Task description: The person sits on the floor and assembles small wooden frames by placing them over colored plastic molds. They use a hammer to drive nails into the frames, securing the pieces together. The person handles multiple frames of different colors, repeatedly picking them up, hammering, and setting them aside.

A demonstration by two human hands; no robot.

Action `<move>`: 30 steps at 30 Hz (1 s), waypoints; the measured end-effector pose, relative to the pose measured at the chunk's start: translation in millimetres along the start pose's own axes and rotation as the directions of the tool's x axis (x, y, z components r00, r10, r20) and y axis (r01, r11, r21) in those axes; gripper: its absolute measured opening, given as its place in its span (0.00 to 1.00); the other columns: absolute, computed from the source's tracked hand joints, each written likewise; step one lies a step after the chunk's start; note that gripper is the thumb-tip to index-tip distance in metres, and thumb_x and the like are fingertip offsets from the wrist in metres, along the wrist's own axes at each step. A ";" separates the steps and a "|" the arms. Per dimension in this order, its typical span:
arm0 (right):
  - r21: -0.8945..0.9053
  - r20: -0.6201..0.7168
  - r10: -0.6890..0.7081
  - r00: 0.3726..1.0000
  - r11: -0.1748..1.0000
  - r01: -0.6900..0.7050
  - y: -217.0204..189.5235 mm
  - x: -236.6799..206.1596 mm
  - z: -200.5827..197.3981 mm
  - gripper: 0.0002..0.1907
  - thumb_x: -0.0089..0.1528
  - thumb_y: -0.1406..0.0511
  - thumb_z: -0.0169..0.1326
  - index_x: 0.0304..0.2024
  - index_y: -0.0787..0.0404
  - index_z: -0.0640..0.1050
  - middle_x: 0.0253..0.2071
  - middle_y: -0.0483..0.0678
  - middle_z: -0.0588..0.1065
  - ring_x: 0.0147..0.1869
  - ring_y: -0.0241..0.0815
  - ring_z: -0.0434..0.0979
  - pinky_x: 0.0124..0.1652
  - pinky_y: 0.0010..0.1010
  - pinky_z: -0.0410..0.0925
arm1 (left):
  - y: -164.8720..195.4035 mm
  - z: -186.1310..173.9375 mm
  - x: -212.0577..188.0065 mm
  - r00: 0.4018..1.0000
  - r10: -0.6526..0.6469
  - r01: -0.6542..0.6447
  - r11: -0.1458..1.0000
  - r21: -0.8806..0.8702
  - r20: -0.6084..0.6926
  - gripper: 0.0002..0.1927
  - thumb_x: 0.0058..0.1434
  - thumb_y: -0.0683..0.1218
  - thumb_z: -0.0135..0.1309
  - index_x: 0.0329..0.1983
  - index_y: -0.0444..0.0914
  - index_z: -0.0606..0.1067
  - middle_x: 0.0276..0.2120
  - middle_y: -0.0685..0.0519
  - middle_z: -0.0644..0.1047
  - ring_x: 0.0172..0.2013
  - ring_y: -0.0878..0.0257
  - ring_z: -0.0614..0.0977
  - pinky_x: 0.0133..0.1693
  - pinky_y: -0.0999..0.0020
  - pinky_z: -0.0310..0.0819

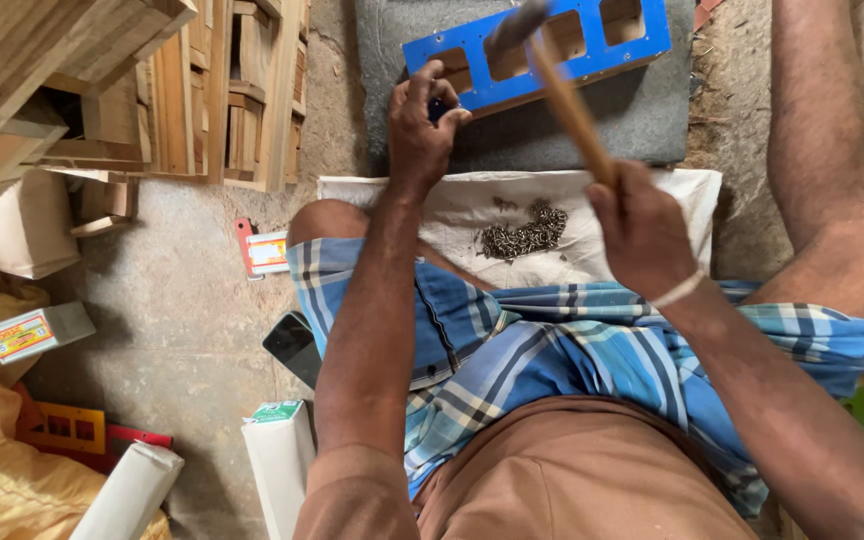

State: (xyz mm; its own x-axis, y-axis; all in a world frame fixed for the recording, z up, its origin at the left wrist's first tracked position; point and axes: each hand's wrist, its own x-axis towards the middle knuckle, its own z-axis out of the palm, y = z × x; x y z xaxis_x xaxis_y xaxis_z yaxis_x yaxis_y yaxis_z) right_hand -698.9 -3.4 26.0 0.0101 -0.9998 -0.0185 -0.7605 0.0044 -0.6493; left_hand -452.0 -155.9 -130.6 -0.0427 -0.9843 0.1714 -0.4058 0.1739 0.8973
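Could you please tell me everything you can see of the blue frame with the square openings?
The blue frame is a long, flat piece, seemingly painted wood, with a pale unpainted edge and a row of rectangular cut-outs. It lies tilted on a grey mat on the floor, its far end cut off by the picture's edge. The left hand pinches something small at its near edge; the right hand holds a wooden-handled hammer raised over it.

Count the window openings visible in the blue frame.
3 show in the blue frame: one at the left end, one in the middle behind the hammer, one at the right; more may be hidden.
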 end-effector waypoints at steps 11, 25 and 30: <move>-0.337 -0.055 -0.117 0.992 0.937 0.092 39.0 9.0 40.6 0.11 0.71 0.64 0.54 0.49 0.65 0.70 0.30 0.60 0.74 0.30 0.64 0.74 0.29 0.53 0.67 | -30.2 4.5 -1.0 0.949 -0.246 0.212 0.961 -0.177 -0.198 0.46 0.58 0.45 0.65 0.72 0.29 0.52 0.61 0.38 0.68 0.64 0.46 0.69 0.67 0.54 0.60; -0.248 -0.022 -0.074 0.997 0.967 0.066 43.6 -7.4 27.7 0.11 0.74 0.63 0.53 0.50 0.68 0.74 0.25 0.61 0.73 0.28 0.63 0.76 0.29 0.50 0.69 | -31.4 0.3 -2.7 0.953 -0.269 0.225 0.936 -0.269 -0.137 0.41 0.60 0.49 0.66 0.68 0.31 0.59 0.62 0.37 0.69 0.65 0.47 0.69 0.68 0.55 0.60; 0.196 -0.154 0.137 0.979 0.975 -0.105 73.9 -72.7 1.2 0.11 0.72 0.61 0.53 0.48 0.65 0.75 0.27 0.50 0.72 0.29 0.48 0.72 0.29 0.37 0.66 | 4.7 17.5 8.3 0.972 -0.022 0.059 0.986 0.157 -0.232 0.44 0.57 0.50 0.68 0.72 0.34 0.60 0.66 0.41 0.68 0.68 0.45 0.70 0.69 0.53 0.63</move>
State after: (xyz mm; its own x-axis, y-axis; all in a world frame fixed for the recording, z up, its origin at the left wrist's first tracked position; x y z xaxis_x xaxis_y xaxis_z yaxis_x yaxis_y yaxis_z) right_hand -755.0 69.6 -21.5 -0.1940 -0.9809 0.0102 -0.6152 0.1135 -0.7802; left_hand -470.2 -163.8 -132.0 0.1793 -0.9536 0.2419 -0.5458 0.1081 0.8309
